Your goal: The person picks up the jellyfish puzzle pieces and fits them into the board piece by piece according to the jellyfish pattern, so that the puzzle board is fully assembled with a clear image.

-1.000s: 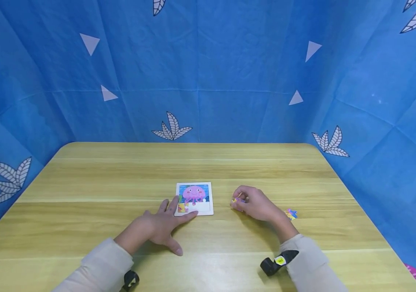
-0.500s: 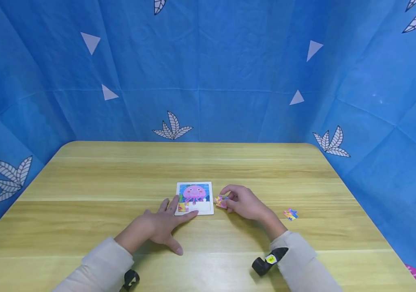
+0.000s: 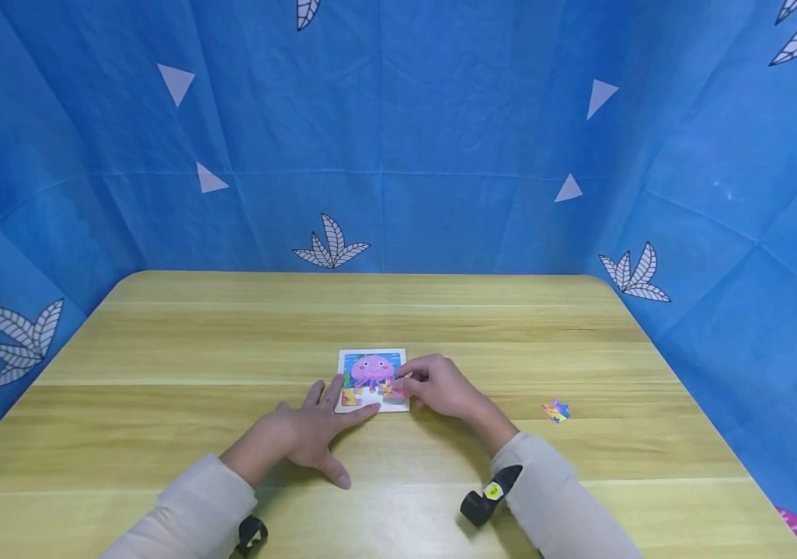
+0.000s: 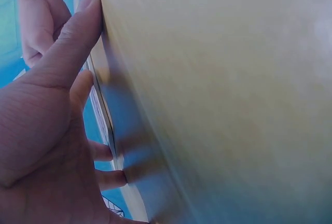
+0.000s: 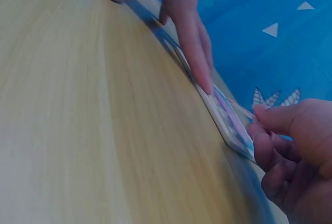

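Note:
A small square jigsaw puzzle board with a white frame and a pink jellyfish picture lies mid-table. My left hand rests on its left and lower edges with fingers spread and straight. Between thumb and fingers my right hand pinches a colourful puzzle piece over the board's lower right corner. In the right wrist view the piece shows as a thin tilted edge above the board. A yellow piece sits in the lower left corner, with bare white backing beside it.
Another loose puzzle piece, blue, yellow and pink, lies on the wooden table to the right of my right forearm. A blue curtain with leaf prints hangs behind and along the sides of the table.
My right hand has moved left with the puzzle piece, from the bare table to over the board's lower right corner. The left hand has stayed still on the board.

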### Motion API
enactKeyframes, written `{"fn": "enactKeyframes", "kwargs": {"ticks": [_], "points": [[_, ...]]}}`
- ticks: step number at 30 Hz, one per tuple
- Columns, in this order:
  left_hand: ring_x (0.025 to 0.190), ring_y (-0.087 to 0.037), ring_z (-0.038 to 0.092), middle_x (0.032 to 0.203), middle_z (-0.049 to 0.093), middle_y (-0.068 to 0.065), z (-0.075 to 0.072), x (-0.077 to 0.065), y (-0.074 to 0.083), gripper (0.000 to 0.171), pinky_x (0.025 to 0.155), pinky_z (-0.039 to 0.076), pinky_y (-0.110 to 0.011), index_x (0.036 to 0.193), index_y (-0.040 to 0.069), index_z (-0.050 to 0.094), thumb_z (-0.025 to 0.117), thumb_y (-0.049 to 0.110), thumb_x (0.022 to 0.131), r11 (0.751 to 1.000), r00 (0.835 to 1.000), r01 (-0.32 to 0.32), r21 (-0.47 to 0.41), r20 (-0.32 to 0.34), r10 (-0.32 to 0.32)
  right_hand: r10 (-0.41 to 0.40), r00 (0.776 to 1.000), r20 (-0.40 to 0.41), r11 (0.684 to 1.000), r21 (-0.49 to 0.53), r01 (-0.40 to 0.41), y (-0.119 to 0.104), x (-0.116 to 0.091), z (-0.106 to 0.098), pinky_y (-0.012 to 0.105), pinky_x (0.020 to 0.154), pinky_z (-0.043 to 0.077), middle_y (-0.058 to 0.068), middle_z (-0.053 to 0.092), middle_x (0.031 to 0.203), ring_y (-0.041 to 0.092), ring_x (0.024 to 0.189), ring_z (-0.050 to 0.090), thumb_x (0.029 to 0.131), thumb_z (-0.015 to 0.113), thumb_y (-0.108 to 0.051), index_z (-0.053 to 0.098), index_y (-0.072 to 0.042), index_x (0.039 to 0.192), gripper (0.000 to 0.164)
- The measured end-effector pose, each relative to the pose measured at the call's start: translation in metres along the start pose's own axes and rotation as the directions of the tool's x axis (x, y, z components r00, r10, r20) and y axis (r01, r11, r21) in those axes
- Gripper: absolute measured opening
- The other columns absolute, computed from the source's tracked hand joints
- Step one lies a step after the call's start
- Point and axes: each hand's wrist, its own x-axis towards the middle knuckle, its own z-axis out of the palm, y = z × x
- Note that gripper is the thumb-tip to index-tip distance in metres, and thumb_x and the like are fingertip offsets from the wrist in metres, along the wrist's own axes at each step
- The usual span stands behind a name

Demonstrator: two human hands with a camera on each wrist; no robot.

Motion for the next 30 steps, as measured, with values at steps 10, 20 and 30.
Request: {"fn": "enactKeyframes", "kwargs": {"ticks": [10, 20, 30], "points": [[0.142, -0.046, 0.002, 0.157, -0.009, -0.018, -0.001, 0.000, 0.000, 0.100, 0.093, 0.019, -0.079, 0.145, 0.053, 0.015, 0.070, 0.067, 0.063, 1.000, 1.000, 0.005, -0.005, 0.010, -0.005, 0.027, 0.999, 0.031, 0.998, 0.062, -0.029, -0.006, 0.015, 0.017, 0.019, 0.042, 0.037, 0.003, 0.058, 0.057, 0.008, 0.043, 0.047, 0.085, 0.069, -0.012, 0.064, -0.006, 0.088, 0.009], [0.142, -0.045, 0.001, 0.158, -0.008, -0.018, -0.002, -0.001, 0.002, 0.099, 0.093, 0.018, -0.079, 0.146, 0.051, 0.016, 0.070, 0.067, 0.064, 1.000, 1.000, 0.010, -0.007, 0.013, -0.010, 0.051, 0.998, 0.031, 0.995, 0.083, -0.053, -0.009, 0.018, 0.024, 0.019, 0.043, 0.041, 0.004, 0.060, 0.061, 0.008, 0.045, 0.049, 0.085, 0.070, -0.012, 0.064, -0.003, 0.086, 0.011], [0.142, -0.045, 0.001, 0.158, -0.008, -0.017, -0.003, -0.002, 0.003, 0.099, 0.094, 0.018, -0.078, 0.146, 0.051, 0.017, 0.071, 0.066, 0.064, 1.000, 1.000, 0.019, -0.005, 0.015, -0.019, 0.095, 0.993, -0.071, 0.992, -0.081, -0.101, -0.011, 0.022, 0.029, 0.021, 0.050, 0.041, -0.003, 0.058, 0.062, 0.009, 0.056, 0.049, 0.079, 0.075, -0.019, 0.064, -0.010, 0.075, 0.014]]}}
